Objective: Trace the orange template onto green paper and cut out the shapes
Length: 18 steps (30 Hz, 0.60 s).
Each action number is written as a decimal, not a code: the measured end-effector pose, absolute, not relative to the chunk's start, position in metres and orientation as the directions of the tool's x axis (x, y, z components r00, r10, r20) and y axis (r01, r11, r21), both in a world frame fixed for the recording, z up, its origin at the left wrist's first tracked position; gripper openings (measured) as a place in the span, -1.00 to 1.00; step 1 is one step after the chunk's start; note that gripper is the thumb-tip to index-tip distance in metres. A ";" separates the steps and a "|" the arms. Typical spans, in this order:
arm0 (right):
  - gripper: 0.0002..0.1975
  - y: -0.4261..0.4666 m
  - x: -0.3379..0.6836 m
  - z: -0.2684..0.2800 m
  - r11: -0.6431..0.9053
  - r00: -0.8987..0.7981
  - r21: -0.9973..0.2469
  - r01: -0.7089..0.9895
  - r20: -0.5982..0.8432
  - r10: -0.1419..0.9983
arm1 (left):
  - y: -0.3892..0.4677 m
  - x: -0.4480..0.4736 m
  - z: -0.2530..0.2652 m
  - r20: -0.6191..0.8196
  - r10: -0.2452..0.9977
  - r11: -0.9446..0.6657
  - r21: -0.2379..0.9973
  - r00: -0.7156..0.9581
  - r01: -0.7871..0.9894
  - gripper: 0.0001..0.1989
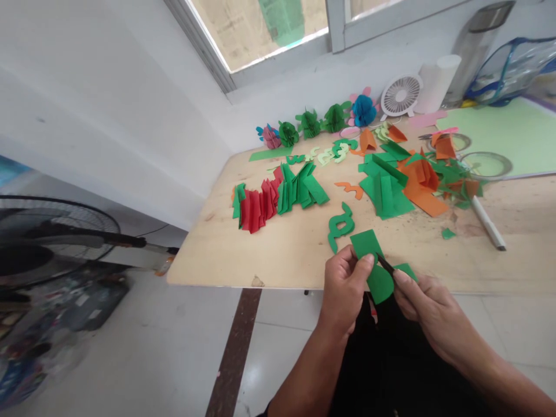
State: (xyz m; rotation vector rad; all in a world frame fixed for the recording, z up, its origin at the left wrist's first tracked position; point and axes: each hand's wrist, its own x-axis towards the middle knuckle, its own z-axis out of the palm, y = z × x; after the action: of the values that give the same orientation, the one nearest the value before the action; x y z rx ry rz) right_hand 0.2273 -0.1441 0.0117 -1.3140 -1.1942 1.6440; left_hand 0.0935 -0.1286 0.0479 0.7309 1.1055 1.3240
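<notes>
Near the front edge of the table, my left hand (347,281) pinches a piece of green paper (365,242) between thumb and fingers. My right hand (419,295) is wrapped round a pair of scissors (384,264); the dark blades meet the paper beside my left thumb, and the handles are mostly hidden by my fingers. Part of the green paper hangs below the blades. Just beyond my left hand lies a curly green paper cutout (341,225). A small orange cutout (351,189) is farther back.
Folded red papers (256,208) and green papers (299,188) stand in rows on the wooden table (208,255). To the right are a green and orange paper pile (384,191), a white marker (489,225) and tape rolls (486,164). Paper figures (310,124) and a small fan (402,95) line the wall.
</notes>
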 end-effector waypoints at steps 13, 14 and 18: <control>-0.43 -0.145 0.224 0.011 -0.351 -0.222 -0.936 -0.040 -0.334 0.916 | -0.130 0.096 0.047 -0.214 0.972 0.166 0.920 -0.099 -0.354 -0.90; -0.43 -0.145 0.224 0.010 -0.351 -0.223 -0.936 -0.031 -0.336 0.915 | -0.130 0.095 0.047 -0.217 0.972 0.171 0.919 -0.094 -0.355 -0.90; -0.42 -0.145 0.224 0.009 -0.343 -0.236 -0.939 -0.009 -0.331 0.913 | -0.130 0.093 0.046 -0.235 0.968 0.193 0.922 -0.088 -0.335 -0.88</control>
State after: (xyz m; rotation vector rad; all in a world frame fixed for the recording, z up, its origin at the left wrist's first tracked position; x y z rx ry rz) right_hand 0.2244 -0.1451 0.0087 -1.3025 -1.1577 1.6669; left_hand 0.0934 -0.1296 0.0458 0.7449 1.1465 1.2742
